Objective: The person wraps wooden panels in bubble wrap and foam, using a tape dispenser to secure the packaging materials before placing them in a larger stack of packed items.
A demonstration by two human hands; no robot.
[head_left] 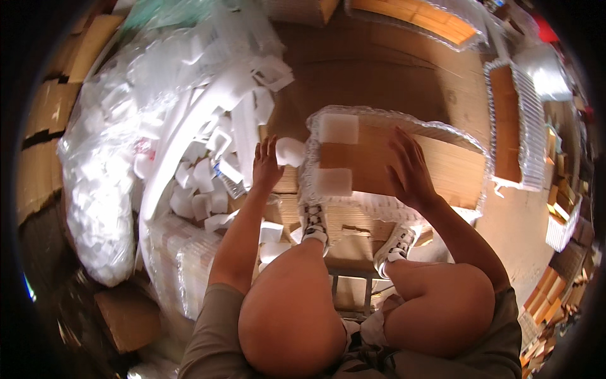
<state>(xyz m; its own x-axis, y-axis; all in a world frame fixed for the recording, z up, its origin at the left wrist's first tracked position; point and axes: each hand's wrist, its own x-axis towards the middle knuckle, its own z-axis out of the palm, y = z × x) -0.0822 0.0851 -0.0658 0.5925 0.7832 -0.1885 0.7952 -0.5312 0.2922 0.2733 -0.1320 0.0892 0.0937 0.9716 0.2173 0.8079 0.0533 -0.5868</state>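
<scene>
A brown cardboard box (451,174), lined around its edges with clear bubble wrap, lies in front of me. Two white foam squares (339,129) rest at its left end, one far and one near. My right hand (411,169) is over the box's middle, fingers spread, holding nothing that shows; I cannot tell whether it touches the cardboard. Left of the box, my left hand (267,167) has its fingers stretched out. A rounded white foam piece (290,152) is right beside those fingers, seemingly not gripped.
A large clear plastic bag (104,215) and a heap of loose white foam pieces (202,177) fill the left. Another bubble-wrapped box (507,126) stands at the right, with one more (420,16) at the far side. My shoes (314,221) are by the box's near edge.
</scene>
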